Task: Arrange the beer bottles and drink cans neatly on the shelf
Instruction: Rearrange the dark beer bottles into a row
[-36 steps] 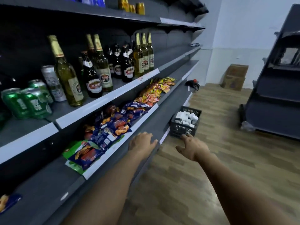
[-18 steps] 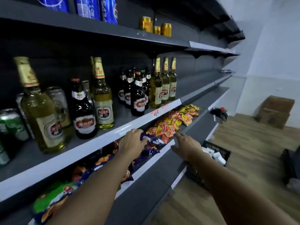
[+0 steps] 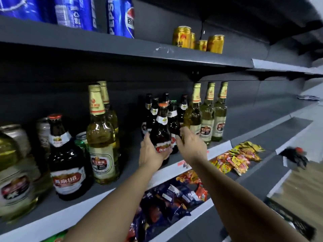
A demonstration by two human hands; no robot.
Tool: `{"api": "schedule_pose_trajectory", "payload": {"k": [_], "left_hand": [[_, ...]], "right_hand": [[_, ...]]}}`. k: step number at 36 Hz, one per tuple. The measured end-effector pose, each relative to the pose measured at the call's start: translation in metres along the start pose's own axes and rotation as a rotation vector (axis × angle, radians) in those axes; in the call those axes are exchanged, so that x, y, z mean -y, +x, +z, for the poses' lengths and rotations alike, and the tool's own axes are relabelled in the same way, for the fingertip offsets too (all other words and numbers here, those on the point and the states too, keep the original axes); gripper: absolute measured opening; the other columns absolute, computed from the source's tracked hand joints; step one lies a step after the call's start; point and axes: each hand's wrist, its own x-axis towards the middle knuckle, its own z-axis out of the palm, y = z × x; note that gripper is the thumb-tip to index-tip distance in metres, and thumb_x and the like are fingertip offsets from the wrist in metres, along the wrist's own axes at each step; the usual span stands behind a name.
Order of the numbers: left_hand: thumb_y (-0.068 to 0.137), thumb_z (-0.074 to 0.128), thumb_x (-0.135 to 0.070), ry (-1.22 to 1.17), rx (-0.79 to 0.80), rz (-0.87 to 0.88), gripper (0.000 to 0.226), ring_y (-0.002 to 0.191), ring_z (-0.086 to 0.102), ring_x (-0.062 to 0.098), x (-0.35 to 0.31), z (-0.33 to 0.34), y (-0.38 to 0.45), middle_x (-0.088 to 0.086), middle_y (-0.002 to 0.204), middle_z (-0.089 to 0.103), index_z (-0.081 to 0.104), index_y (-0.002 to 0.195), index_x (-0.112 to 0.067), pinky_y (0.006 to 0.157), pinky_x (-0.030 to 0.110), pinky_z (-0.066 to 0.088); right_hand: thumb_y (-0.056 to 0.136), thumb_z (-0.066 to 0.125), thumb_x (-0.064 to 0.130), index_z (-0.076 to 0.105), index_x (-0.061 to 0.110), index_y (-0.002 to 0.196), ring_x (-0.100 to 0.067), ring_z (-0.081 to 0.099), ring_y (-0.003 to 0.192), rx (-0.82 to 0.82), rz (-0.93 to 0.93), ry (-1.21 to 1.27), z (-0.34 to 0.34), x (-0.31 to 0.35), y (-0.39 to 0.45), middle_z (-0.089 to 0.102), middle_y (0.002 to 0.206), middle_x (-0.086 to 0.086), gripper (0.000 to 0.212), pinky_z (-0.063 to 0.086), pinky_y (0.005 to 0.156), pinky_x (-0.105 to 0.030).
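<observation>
- Brown glass, a red cap, a white neck label and a red-and-white body label: that was the front dark bottle (image 3: 160,135) I saw standing at the front of the middle shelf (image 3: 132,173).
- My left hand (image 3: 150,154) had its grip curled round the lower body of that bottle, thumb on the left side of the glass.
- My right hand (image 3: 191,145) reached in just to the right, fingers bent against the neighbouring bottles; I could not tell whether that grip held one.
- Behind it, more dark bottles (image 3: 174,116) clustered close together.
- To the right, three tall pale bottles (image 3: 208,117) with gold foil necks stood in a row.
- To the left stood a pale bottle (image 3: 101,137) and a big dark bottle (image 3: 67,165), well apart from the cluster.
- Above, blue cans (image 3: 120,16) and gold cans (image 3: 181,36) stood on the upper shelf.
</observation>
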Motion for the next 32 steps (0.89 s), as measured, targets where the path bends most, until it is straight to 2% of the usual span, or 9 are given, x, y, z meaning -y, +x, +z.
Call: {"api": "schedule_pose_trajectory", "payload": {"k": [4, 8, 10, 13, 18, 20, 23, 28, 32], "left_hand": [[0.065, 0.084, -0.045, -0.006, -0.080, -0.060, 0.108, 0.125, 0.048, 0.025, -0.004, 0.021, 0.006, 0.002, 0.138, 0.044, 0.017, 0.149, -0.031, 0.092, 0.041, 0.048], [0.069, 0.083, -0.043, 0.031, -0.170, -0.163, 0.085, 0.115, 0.056, 0.020, -0.008, 0.028, 0.008, -0.001, 0.129, 0.055, 0.036, 0.138, -0.026, 0.083, 0.032, 0.048], [0.068, 0.083, -0.043, 0.034, -0.219, -0.176, 0.079, 0.107, 0.059, 0.019, -0.008, 0.028, 0.005, -0.004, 0.120, 0.060, 0.041, 0.133, -0.027, 0.079, 0.032, 0.050], [0.070, 0.080, -0.042, 0.054, -0.315, -0.214, 0.076, 0.104, 0.060, 0.019, -0.008, 0.025, 0.000, -0.011, 0.109, 0.056, 0.039, 0.132, -0.028, 0.073, 0.031, 0.047], [0.071, 0.080, -0.041, 0.099, -0.451, -0.269, 0.079, 0.109, 0.059, 0.025, -0.001, 0.017, 0.012, 0.002, 0.124, 0.057, 0.037, 0.134, -0.020, 0.078, 0.034, 0.050], [0.071, 0.081, -0.042, 0.103, -0.475, -0.294, 0.080, 0.111, 0.059, 0.027, 0.002, 0.016, 0.021, 0.006, 0.127, 0.056, 0.036, 0.133, -0.018, 0.082, 0.038, 0.052], [0.074, 0.080, -0.039, 0.115, -0.464, -0.332, 0.082, 0.113, 0.057, 0.028, 0.005, 0.014, 0.035, 0.009, 0.132, 0.053, 0.032, 0.136, -0.014, 0.082, 0.035, 0.050], [0.078, 0.079, -0.030, 0.073, -0.444, -0.379, 0.085, 0.121, 0.052, 0.031, 0.009, 0.014, 0.059, 0.012, 0.139, 0.046, 0.026, 0.142, -0.009, 0.091, 0.037, 0.046], [0.079, 0.078, -0.027, 0.066, -0.439, -0.400, 0.084, 0.122, 0.051, 0.032, 0.014, 0.012, 0.078, 0.014, 0.139, 0.045, 0.026, 0.141, -0.007, 0.095, 0.037, 0.043]], "right_hand": [[0.101, 0.044, 0.033, 0.050, 0.014, 0.129, -0.023, 0.061, 0.101, -0.032, -0.139, 0.101, 0.013, -0.005, 0.032, 0.058, 0.121, -0.003, 0.035, 0.045, 0.070, -0.033], [0.099, 0.047, 0.029, 0.054, 0.013, 0.124, -0.025, 0.065, 0.096, -0.045, -0.238, 0.246, 0.031, -0.004, 0.047, 0.062, 0.117, -0.004, 0.030, 0.050, 0.070, -0.036], [0.098, 0.048, 0.026, 0.056, 0.013, 0.120, -0.025, 0.064, 0.091, -0.074, -0.258, 0.306, 0.039, -0.002, 0.048, 0.062, 0.111, -0.003, 0.026, 0.046, 0.065, -0.033], [0.095, 0.055, 0.022, 0.057, 0.011, 0.114, -0.026, 0.064, 0.081, -0.126, -0.307, 0.376, 0.050, 0.002, 0.046, 0.061, 0.103, -0.005, 0.022, 0.040, 0.058, -0.028], [0.092, 0.055, 0.026, 0.057, 0.011, 0.112, -0.023, 0.064, 0.074, -0.160, -0.372, 0.494, 0.053, 0.015, 0.054, 0.061, 0.097, -0.005, 0.025, 0.048, 0.055, -0.032], [0.092, 0.053, 0.025, 0.058, 0.010, 0.112, -0.023, 0.064, 0.076, -0.176, -0.398, 0.522, 0.048, 0.022, 0.063, 0.060, 0.099, -0.005, 0.025, 0.046, 0.055, -0.030], [0.093, 0.055, 0.018, 0.058, 0.009, 0.113, -0.023, 0.063, 0.079, -0.181, -0.402, 0.534, 0.041, 0.033, 0.078, 0.060, 0.104, -0.005, 0.022, 0.040, 0.058, -0.027], [0.098, 0.047, 0.022, 0.052, 0.013, 0.125, -0.022, 0.063, 0.083, -0.094, -0.444, 0.502, 0.036, 0.047, 0.098, 0.055, 0.120, -0.002, 0.029, 0.046, 0.061, -0.032], [0.094, 0.051, 0.015, 0.057, 0.012, 0.118, -0.023, 0.060, 0.088, -0.140, -0.505, 0.413, 0.036, 0.056, 0.113, 0.059, 0.110, -0.004, 0.026, 0.041, 0.062, -0.030]]}}
